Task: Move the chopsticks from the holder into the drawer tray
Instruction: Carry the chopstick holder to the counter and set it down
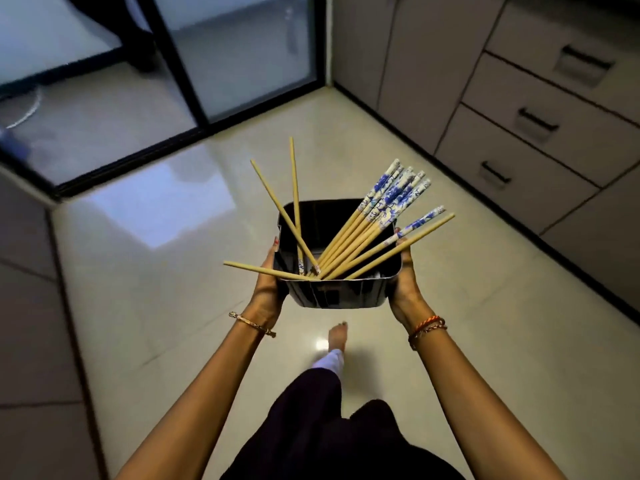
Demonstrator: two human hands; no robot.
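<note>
A black square holder (337, 294) hangs in mid-air in front of me, above the floor. My left hand (268, 282) grips its left side and my right hand (405, 278) grips its right side. Several bamboo chopsticks (360, 233) with blue-and-white patterned ends stand loosely in it. Most lean toward the upper right, a few lean left or upward, and one sticks out over the left rim. No drawer tray is in view.
A cabinet with closed drawers and black handles (538, 121) runs along the right. A dark-framed glass sliding door (239, 53) is ahead. Glossy pale floor tiles (156, 271) lie below, with my bare foot (337, 336) stepping forward.
</note>
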